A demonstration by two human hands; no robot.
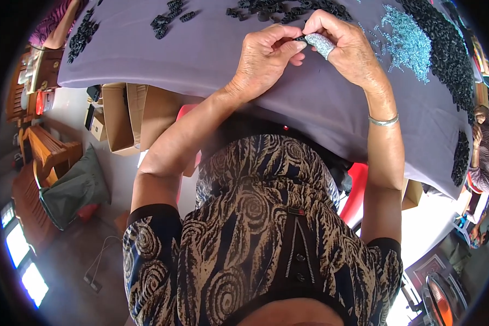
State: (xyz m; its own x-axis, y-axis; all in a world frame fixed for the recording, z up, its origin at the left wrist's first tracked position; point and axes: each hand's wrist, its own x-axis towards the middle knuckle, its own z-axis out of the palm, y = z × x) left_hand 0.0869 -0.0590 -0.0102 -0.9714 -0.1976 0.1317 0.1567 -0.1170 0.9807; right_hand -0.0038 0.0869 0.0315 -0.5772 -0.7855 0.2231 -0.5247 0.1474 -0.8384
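Observation:
Over the near part of the cloth-covered table, my left hand (266,60) and my right hand (349,53) meet fingertip to fingertip. Between them is a small black piece (300,38), mostly covered by the fingers. My left thumb and index finger pinch it. My right fingers are closed at its other side; whether they hold a second small part cannot be made out. A silvery-grey wrap (320,44) covers one right digit. Just beyond the hands lie small black ribbed pieces (266,10), of similar look.
Light-blue shiny small parts (405,42) lie heaped on the grey tablecloth (201,60) at the right, beside a long black pile (452,65). More black pieces (82,35) are at the far left. Cardboard boxes (119,117) stand below the table edge. Other people sit at both sides.

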